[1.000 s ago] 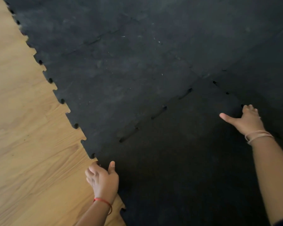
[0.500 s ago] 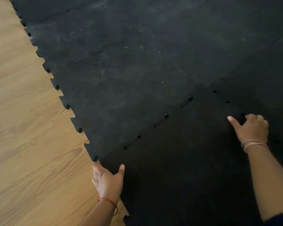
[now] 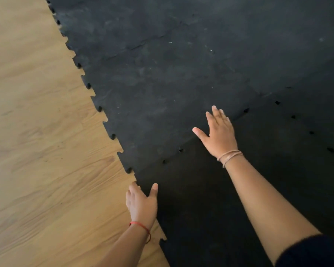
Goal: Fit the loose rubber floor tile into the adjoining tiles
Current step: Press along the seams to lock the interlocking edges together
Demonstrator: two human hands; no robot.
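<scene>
The loose rubber floor tile (image 3: 210, 205) is black and lies at the lower right, with jigsaw teeth along its edges. Its far edge meets the greyer adjoining tiles (image 3: 162, 89) along a diagonal seam dotted with small dark gaps. My left hand (image 3: 142, 203) holds the loose tile's near-left corner, thumb on top and fingers curled at its edge. My right hand (image 3: 219, 132) lies flat with fingers spread on that seam, half on the loose tile and half on the adjoining one.
Bare wooden floor (image 3: 42, 151) fills the left side, bordered by the toothed edge of the laid tiles. More black tiles (image 3: 297, 54) extend to the far right, with another dotted seam (image 3: 301, 124) on the loose tile's right side.
My right hand has moved from the right-hand seam leftward to the far seam and now lies flat there. The gaps along the far seam have narrowed. My left hand stays at the corner.
</scene>
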